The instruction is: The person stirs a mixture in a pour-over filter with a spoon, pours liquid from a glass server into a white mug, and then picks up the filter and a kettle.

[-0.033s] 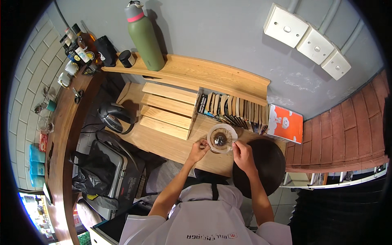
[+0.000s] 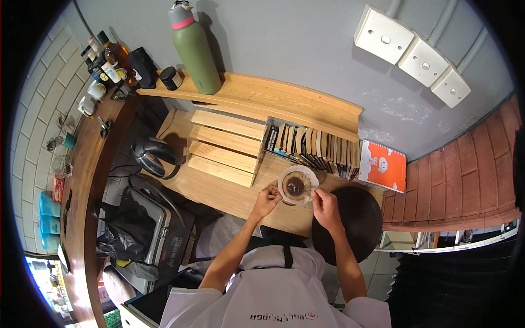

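Observation:
Over the wooden desk (image 2: 219, 198), a coffee dripper (image 2: 283, 198) holds a pale paper filter (image 2: 311, 177). Inside the filter, brown wet coffee grounds (image 2: 285, 182) line the sides around a small pool of dark liquid (image 2: 296, 187). My left hand (image 2: 266, 200) pinches the dripper's left edge with its fingertips. At the opposite side, my right hand (image 2: 325, 206) is closed on the dripper's right edge; its fingers partly hide the grip. Whatever lies under the dripper is hidden from above.
Behind the dripper stand a row of books (image 2: 314, 147) and an orange notebook (image 2: 383, 165). A slatted wooden stand (image 2: 225, 147) and a dark kettle-like appliance (image 2: 155, 157) are to the left. A round black stool (image 2: 350, 224) stands at right. A green bottle (image 2: 196, 57) tops the shelf.
The dark pool in the filter looks slightly smaller, with more brown grounds showing around it. Both hands keep their places on the dripper.

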Demonstrator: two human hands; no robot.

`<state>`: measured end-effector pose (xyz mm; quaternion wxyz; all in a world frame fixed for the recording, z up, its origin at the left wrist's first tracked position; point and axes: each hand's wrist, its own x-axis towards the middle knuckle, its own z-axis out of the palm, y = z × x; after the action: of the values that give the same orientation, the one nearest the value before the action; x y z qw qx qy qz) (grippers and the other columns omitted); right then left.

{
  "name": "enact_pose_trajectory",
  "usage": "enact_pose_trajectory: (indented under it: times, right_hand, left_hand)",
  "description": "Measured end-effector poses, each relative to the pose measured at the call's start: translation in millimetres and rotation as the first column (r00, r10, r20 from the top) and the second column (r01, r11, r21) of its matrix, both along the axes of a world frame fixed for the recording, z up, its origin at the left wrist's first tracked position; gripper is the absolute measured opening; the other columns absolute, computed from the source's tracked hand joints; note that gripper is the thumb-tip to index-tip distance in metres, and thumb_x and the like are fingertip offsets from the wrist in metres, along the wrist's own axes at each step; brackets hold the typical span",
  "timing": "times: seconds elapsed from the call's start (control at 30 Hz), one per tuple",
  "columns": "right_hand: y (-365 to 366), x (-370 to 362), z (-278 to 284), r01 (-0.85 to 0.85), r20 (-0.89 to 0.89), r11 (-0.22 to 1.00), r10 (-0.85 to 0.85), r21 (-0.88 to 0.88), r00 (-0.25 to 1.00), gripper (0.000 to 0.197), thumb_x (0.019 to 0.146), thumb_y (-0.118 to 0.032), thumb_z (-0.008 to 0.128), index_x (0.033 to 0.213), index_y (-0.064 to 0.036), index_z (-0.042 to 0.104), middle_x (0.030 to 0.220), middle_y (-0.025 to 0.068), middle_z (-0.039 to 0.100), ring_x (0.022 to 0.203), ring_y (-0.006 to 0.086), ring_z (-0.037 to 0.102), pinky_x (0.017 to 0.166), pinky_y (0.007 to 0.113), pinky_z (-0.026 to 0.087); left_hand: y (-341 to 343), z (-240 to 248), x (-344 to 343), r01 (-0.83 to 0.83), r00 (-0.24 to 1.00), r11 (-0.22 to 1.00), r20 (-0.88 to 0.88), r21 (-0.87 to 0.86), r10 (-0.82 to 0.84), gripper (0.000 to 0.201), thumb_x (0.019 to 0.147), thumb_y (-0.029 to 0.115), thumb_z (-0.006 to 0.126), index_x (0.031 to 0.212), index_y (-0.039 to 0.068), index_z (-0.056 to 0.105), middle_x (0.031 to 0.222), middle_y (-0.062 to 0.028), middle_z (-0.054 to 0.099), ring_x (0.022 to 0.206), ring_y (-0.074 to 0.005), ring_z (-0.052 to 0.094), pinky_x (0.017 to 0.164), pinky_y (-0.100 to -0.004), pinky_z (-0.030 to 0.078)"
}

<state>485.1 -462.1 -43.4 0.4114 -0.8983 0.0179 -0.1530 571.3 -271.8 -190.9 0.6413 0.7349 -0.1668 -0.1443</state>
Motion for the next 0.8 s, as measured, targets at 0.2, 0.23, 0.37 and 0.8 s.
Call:
enact_pose_trajectory:
  times: [0.2, 0.23, 0.37, 0.8]
  right_hand:
    - [1.6, 1.7, 0.9, 0.122, 0.032, 0.982, -0.128, 0.141, 0.991, 0.02, 0.088, -0.007, 0.056, 0.072, 0.0018, 0.048, 0.06, 0.016, 0.044, 0.053, 0.0292, 0.048, 0.05, 0.037, 0.036]
    - [0.8, 0.9, -2.1, 0.109, 0.012, 0.991, -0.11, 0.079, 0.994, 0.02, 0.088, -0.007, 0.056, 0.072, 0.0016, 0.048, 0.061, 0.0158, 0.045, 0.054, 0.0291, 0.048, 0.05, 0.037, 0.036]
    - [2.5, 2.1, -1.9, 0.082, 0.091, 0.995, -0.087, 0.056, 0.992, 0.02, 0.087, -0.004, 0.057, 0.071, 0.0033, 0.046, 0.057, 0.0143, 0.042, 0.047, 0.0232, 0.04, 0.047, 0.033, 0.032]
    - [3.9, 7.5, -3.6, 0.116, 0.002, 0.986, -0.117, 0.123, 0.993, 0.012, 0.085, -0.003, 0.059, 0.076, 0.0036, 0.055, 0.062, 0.0124, 0.048, 0.046, 0.0203, 0.043, 0.045, 0.032, 0.033]
  left_hand:
    - [-1.4, 3.8, 0.6, 0.012, 1.0, 1.0, 0.0, -0.002, -0.012, 0.017, 0.081, 0.01, 0.066, 0.092, -0.001, 0.059, 0.076, -0.0032, 0.055, 0.075, -0.0101, 0.053, 0.062, -0.0263, 0.05]
    - [-1.0, 3.5, 0.6, 0.013, 1.0, 1.0, 0.003, 0.001, -0.013, 0.017, 0.081, 0.01, 0.066, 0.092, -0.001, 0.059, 0.076, -0.0032, 0.055, 0.075, -0.0101, 0.053, 0.062, -0.0263, 0.05]
    - [1.7, 2.6, 2.4, 0.012, 0.999, 0.999, -0.03, 0.036, -0.011, 0.017, 0.082, 0.011, 0.066, 0.091, -0.001, 0.059, 0.075, -0.003, 0.055, 0.074, -0.0105, 0.053, 0.063, -0.0274, 0.05]
    - [7.4, 4.4, 21.6, 0.031, 0.999, 0.999, -0.035, 0.037, -0.03, 0.016, 0.082, 0.007, 0.064, 0.092, -0.002, 0.057, 0.081, -0.0055, 0.057, 0.078, -0.0132, 0.057, 0.071, -0.0307, 0.052]
